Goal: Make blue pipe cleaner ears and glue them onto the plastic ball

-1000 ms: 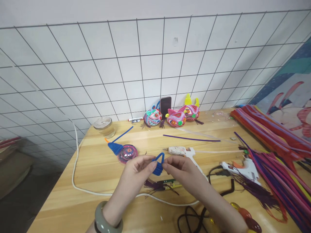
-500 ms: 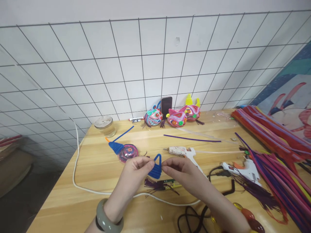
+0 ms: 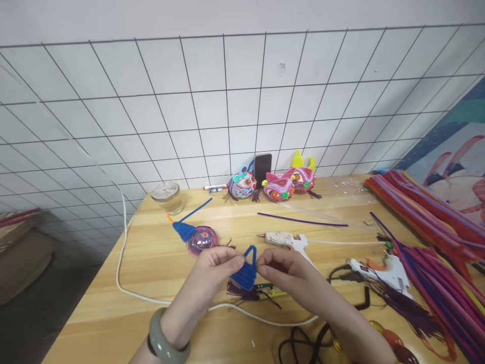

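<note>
Between my fingertips is a blue pipe cleaner triangle, packed solid at its wide lower part, with an open loop at its tip. My left hand pinches its left edge with thumb and forefinger. On its right edge, my right hand is closed in a pinch as well. Left of the hands lies a round pink and purple pipe cleaner piece with a clear dome. A second blue triangle, with an orange tip and a loose blue stem, rests against that round piece.
A white glue gun lies beyond my right hand, another glue gun farther right. Pipe cleaner bundles fill the right side. Decorated round figures and a phone stand by the wall. A white cable crosses the table.
The blue triangle has tilted slightly and sits a little lower in view, with more of its packed part showing. Both hands keep their pinch. The whole view has shifted slightly.
</note>
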Action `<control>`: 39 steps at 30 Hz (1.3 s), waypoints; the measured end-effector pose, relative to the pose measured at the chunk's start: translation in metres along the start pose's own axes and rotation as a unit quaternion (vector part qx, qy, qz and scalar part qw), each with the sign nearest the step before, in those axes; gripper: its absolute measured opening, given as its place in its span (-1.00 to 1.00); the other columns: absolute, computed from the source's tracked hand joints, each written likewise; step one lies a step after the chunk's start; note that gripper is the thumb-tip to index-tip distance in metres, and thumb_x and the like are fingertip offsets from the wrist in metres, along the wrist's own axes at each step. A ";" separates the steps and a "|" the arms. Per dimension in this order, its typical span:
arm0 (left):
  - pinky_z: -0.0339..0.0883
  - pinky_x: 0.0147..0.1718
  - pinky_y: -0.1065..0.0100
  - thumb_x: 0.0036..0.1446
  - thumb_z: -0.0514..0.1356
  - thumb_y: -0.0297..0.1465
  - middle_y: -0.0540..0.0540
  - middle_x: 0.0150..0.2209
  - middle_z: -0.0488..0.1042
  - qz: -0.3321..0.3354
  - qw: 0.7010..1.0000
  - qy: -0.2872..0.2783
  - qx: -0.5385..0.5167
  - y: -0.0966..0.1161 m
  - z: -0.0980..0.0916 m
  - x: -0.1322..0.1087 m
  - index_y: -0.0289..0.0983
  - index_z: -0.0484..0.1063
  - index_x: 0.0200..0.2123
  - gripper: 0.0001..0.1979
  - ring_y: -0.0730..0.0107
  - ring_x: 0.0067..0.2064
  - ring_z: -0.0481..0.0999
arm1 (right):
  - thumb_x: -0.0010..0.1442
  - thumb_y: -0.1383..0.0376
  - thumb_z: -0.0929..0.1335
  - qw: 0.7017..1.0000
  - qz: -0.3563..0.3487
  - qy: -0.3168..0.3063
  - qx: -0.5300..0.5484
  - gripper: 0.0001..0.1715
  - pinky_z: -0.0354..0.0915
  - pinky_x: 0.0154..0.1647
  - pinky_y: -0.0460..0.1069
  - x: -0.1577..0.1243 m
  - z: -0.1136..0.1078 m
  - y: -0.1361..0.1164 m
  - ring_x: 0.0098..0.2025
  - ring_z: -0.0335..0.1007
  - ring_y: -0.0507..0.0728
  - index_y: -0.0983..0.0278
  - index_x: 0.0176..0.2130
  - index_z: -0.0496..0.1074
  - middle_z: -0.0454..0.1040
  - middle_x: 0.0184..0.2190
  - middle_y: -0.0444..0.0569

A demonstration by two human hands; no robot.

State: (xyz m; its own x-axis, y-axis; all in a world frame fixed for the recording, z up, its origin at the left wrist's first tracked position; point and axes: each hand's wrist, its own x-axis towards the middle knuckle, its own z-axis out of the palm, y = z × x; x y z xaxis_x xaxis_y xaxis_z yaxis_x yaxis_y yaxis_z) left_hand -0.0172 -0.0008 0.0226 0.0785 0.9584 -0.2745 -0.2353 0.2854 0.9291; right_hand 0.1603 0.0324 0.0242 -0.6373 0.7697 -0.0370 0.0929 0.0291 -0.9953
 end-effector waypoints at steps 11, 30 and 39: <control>0.26 -0.44 0.46 -0.11 0.32 -0.35 -0.07 -0.55 0.52 -0.007 0.998 -0.038 -0.042 0.000 0.002 -0.004 -0.38 0.52 -0.50 -0.83 0.51 -0.51 0.41 | 0.09 0.16 0.37 0.996 -0.003 -0.027 0.086 -0.73 0.05 -0.51 -0.13 -0.002 0.000 0.002 -0.53 0.07 -0.03 0.31 -0.47 0.37 0.22 -0.59 -0.21; 0.24 -0.49 0.44 -0.13 0.33 -0.36 -0.07 -0.59 0.45 -0.057 0.984 -0.095 -0.138 -0.008 0.005 -0.006 -0.42 0.50 -0.51 -0.80 0.51 -0.55 0.39 | -0.02 0.23 0.45 0.973 -0.001 -0.047 0.228 -0.77 -0.05 -0.59 -0.16 -0.004 0.006 0.021 -0.61 -0.03 -0.08 0.34 -0.50 0.43 0.20 -0.66 -0.22; 0.26 -0.50 0.43 -0.21 0.37 -0.34 -0.06 -0.61 0.43 -0.090 0.975 -0.095 -0.177 -0.008 0.008 -0.006 -0.43 0.50 -0.52 -0.76 0.50 -0.57 0.40 | -0.06 0.22 0.47 0.975 -0.003 -0.034 0.219 -0.77 -0.03 -0.59 -0.15 -0.003 0.008 0.021 -0.61 0.00 -0.07 0.33 -0.52 0.44 0.25 -0.66 -0.19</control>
State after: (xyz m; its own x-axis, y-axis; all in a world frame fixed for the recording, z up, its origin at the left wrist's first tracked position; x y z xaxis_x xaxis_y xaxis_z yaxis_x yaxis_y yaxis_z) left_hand -0.0079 -0.0091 0.0186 0.3198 0.8829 -0.3437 -0.5182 0.4667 0.7167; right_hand 0.1575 0.0256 0.0022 -0.6870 0.7263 -0.0225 -0.2367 -0.2530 -0.9381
